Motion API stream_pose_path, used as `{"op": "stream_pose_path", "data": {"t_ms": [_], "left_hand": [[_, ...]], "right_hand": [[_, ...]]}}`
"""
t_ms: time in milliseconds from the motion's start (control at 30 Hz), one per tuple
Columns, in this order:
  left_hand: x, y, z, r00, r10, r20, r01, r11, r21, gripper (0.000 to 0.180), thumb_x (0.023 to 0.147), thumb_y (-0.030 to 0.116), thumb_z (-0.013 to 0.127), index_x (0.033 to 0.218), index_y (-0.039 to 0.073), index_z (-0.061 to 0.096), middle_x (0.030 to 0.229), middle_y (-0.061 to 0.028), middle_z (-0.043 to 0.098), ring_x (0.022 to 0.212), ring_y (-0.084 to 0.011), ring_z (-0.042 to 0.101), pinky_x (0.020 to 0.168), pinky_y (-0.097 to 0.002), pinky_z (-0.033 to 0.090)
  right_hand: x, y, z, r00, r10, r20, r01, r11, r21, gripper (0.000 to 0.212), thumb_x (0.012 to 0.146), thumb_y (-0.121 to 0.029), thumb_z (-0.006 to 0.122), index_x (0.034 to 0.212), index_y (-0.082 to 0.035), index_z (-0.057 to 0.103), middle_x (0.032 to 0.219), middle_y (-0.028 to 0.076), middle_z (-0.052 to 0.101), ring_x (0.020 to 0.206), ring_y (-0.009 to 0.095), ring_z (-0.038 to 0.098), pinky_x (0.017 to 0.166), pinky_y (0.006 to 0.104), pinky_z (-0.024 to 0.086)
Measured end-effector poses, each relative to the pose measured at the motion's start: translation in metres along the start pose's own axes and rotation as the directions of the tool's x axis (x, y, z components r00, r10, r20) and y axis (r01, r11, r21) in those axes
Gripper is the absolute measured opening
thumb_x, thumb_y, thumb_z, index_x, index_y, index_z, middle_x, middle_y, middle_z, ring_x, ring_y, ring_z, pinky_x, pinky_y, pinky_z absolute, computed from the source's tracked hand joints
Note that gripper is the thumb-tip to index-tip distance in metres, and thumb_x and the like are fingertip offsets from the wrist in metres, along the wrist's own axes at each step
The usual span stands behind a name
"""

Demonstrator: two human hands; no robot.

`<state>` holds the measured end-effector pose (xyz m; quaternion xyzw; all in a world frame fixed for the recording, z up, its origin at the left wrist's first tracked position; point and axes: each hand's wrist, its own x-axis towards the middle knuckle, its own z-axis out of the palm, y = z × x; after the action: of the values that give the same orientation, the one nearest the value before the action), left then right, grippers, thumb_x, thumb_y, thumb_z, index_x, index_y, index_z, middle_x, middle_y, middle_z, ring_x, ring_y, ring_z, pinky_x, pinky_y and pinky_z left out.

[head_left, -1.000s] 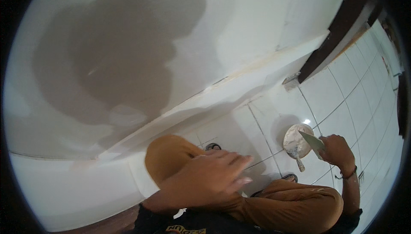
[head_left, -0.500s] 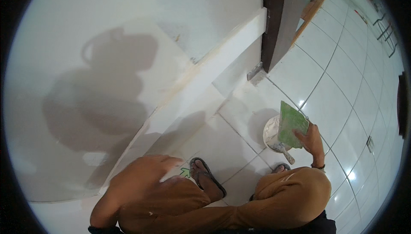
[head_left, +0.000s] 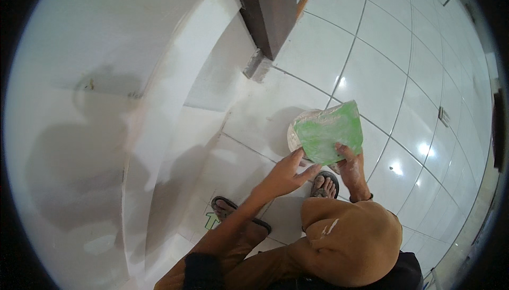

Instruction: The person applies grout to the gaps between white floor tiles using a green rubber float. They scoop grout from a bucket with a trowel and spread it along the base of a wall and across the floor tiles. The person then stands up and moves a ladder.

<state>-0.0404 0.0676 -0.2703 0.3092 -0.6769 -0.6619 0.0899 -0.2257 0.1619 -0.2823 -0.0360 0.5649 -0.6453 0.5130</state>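
A thin, flexible green spreader sheet [head_left: 331, 131], smeared with whitish paste, is gripped at its lower right by my right hand [head_left: 350, 165], thumb on top. It overlaps a round bucket [head_left: 292, 133] on the floor, hiding most of it; a pale, paste-caked rim shows at the left. My left hand [head_left: 289, 173] is at the sheet's lower left corner, thumb apart from the fingers. Its fingertips are close to the sheet's edge, partly hidden; whether they touch it I cannot tell.
White wall [head_left: 79, 147] with a raised white ledge [head_left: 199, 19] runs along the left. A dark door frame [head_left: 268, 14] stands ahead. White floor tiles [head_left: 382, 51] spread to the right. My sandalled feet [head_left: 324, 185] are close to the bucket.
My left hand has moved from near my left knee over to the sheet. The sheet now lies flatter across the bucket. The view has shifted right, and the tool handle at the bucket is now hidden.
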Motion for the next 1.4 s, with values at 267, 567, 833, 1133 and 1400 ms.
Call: {"op": "stream_pose_path", "data": {"t_ms": [267, 567, 833, 1133, 1400], "left_hand": [[0.017, -0.039, 0.059, 0.813, -0.424, -0.399, -0.016, 0.669, -0.744, 0.041, 0.102, 0.023, 0.068, 0.133, 0.0, 0.057, 0.122, -0.0078, 0.066, 0.108, -0.0157, 0.063, 0.093, -0.0312, 0.052], [0.025, -0.041, -0.037, 0.778, -0.384, -0.497, -0.103, 0.702, -0.705, 0.038, 0.096, 0.018, 0.075, 0.128, 0.001, 0.062, 0.122, -0.0068, 0.067, 0.108, -0.0176, 0.066, 0.09, -0.0331, 0.056], [-0.004, -0.048, -0.06, 0.856, -0.389, -0.341, -0.094, 0.531, -0.842, 0.046, 0.101, 0.017, 0.067, 0.141, -0.001, 0.051, 0.131, -0.0111, 0.063, 0.119, -0.0249, 0.064, 0.101, -0.041, 0.054], [0.015, -0.052, -0.033, 0.82, -0.437, -0.37, 0.037, 0.686, -0.727, 0.046, 0.101, 0.01, 0.067, 0.142, 0.001, 0.049, 0.133, -0.0098, 0.062, 0.119, -0.0212, 0.062, 0.102, -0.0373, 0.053], [0.023, -0.065, -0.01, 0.861, -0.21, -0.464, -0.125, 0.795, -0.593, 0.038, 0.103, 0.009, 0.065, 0.139, 0.0, 0.055, 0.134, -0.0079, 0.062, 0.12, -0.016, 0.059, 0.104, -0.0328, 0.048]], "right_hand": [[-0.014, 0.02, 0.007, 0.983, 0.183, 0.014, -0.176, 0.962, -0.209, 0.057, 0.091, -0.033, 0.081, 0.128, 0.003, 0.056, 0.113, 0.018, 0.068, 0.095, 0.029, 0.07, 0.071, 0.0385, 0.059], [0.003, 0.036, -0.037, 0.92, -0.104, 0.378, 0.379, -0.014, -0.925, 0.057, 0.081, -0.015, 0.079, 0.131, -0.005, 0.054, 0.117, 0.024, 0.064, 0.098, 0.043, 0.066, 0.088, 0.0538, 0.054], [-0.012, 0.017, -0.022, 0.965, -0.036, 0.26, 0.261, 0.208, -0.942, 0.045, 0.088, -0.013, 0.062, 0.132, -0.004, 0.063, 0.102, 0.026, 0.072, 0.089, 0.042, 0.071, 0.082, 0.0512, 0.056], [-0.033, 0.012, -0.044, 0.945, -0.191, 0.264, 0.325, 0.503, -0.801, 0.042, 0.089, -0.006, 0.058, 0.129, -0.004, 0.068, 0.097, 0.02, 0.07, 0.078, 0.034, 0.066, 0.074, 0.0433, 0.054], [-0.052, 0.031, -0.048, 0.931, -0.215, 0.294, 0.353, 0.339, -0.872, 0.045, 0.09, -0.01, 0.062, 0.135, -0.017, 0.069, 0.092, 0.014, 0.066, 0.072, 0.031, 0.067, 0.067, 0.0427, 0.057]]}}
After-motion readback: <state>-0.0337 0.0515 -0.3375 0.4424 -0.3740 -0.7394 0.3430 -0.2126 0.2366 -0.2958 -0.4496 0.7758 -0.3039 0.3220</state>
